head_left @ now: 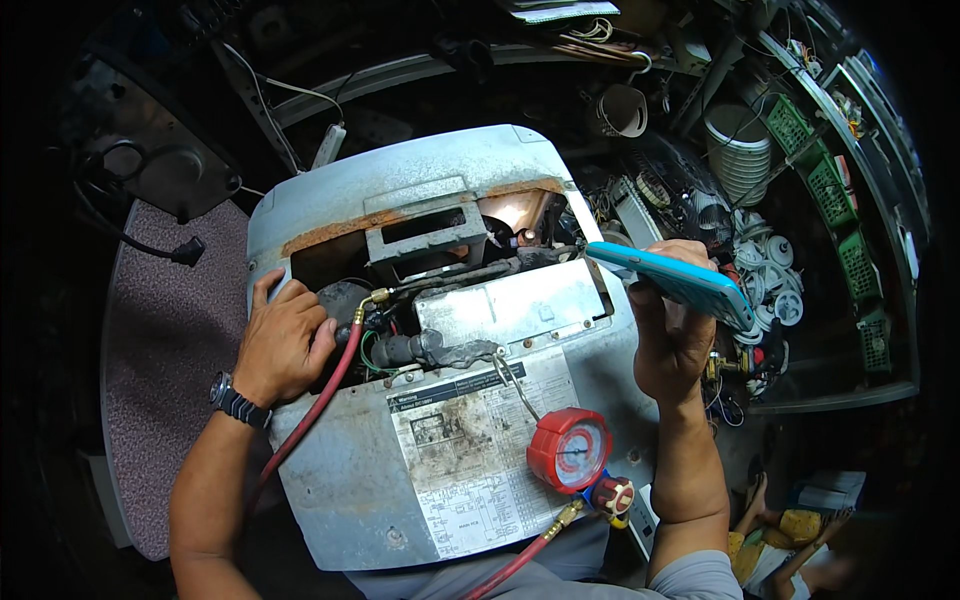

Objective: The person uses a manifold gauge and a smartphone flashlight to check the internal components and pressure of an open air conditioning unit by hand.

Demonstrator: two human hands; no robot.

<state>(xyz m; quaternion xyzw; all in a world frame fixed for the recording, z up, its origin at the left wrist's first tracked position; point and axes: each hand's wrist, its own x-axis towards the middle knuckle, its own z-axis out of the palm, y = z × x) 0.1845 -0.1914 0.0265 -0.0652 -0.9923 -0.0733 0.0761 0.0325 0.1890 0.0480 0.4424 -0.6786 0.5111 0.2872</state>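
Note:
A weathered light-metal casing (340,490) of an air conditioner unit lies before me, rusty along its opening. My left hand (285,340), with a watch on its wrist, is closed over the casing's left side edge. In my right hand (675,345) is a phone (680,280) in a teal case, held tilted above the casing's right side. A red hose (325,395) joins a brass fitting (376,297) inside the opening, beside my left hand. Nearer me, a red pressure gauge (570,450) hangs from a metal hook (515,385) over a stained paper label (460,460).
A speckled tabletop (165,330) lies at left, with a black plug (187,251) by it. Right of the casing are piled white plastic parts (775,270), a white bucket (738,155) and green baskets (830,190) on a rack. Another person's arm (800,565) shows at lower right.

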